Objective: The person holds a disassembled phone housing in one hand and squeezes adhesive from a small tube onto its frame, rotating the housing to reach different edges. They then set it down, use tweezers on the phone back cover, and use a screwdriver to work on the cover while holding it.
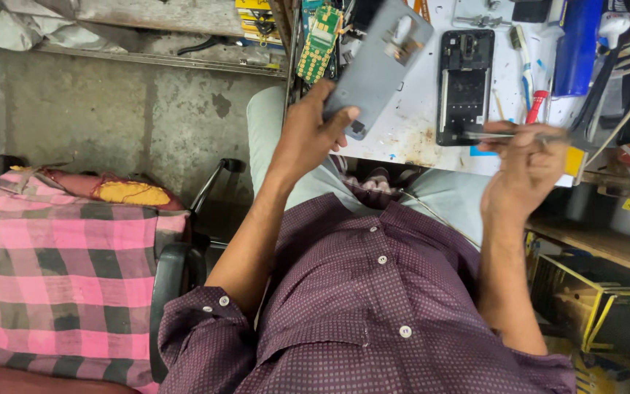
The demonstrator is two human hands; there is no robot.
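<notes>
My left hand [313, 135] grips the lower end of a grey phone back cover [379, 62], held tilted above the edge of the white work mat [417, 109]. My right hand [525, 164] pinches thin metal tweezers [501, 135] that point left, their tips at the bottom of a black opened phone frame [465, 84] lying on the mat. The two hands are apart, with the phone frame between them.
A green keypad circuit board [320, 42] lies at the bench's left edge. A red-handled tool [536, 106], a toothbrush [525, 51] and a blue case [577, 47] sit to the right. A pink checked cloth [60, 270] covers the chair at left; shelves [607, 248] stand at right.
</notes>
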